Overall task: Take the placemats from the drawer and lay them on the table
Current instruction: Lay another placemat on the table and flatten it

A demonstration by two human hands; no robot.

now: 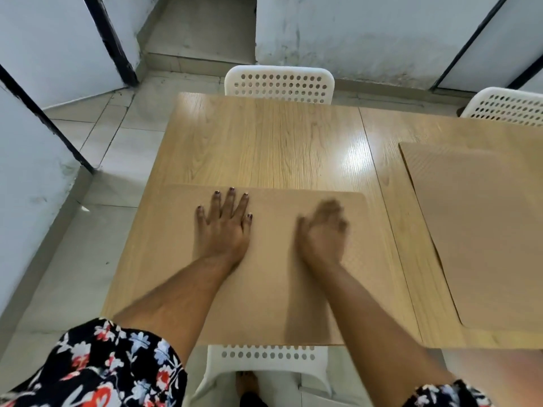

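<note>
A tan placemat (264,259) is laid flat on the wooden table (264,142), at the table's near edge, with its long axis running across the table from left to right and its near border about level with that edge. The left hand (223,227) is pressed palm-down on the mat, left of its middle, fingers spread and gripping nothing. The right hand (321,230) is seen over the right half of the same mat; it is blurred, so whether it rests on the surface cannot be told, though the fingers appear loosely curled and nothing is held in them. A second placemat (482,230) lies further right on the table, well apart from both hands and turned at an angle to the first. That mat is nearer the right hand, so any straightening of it would probably fall to that hand, reaching rightward along the table. The first mat looks nearly settled, and only a small squaring against the table's near edge is judged to remain. White perforated chairs (279,83) stand at the table's far and near sides.
</note>
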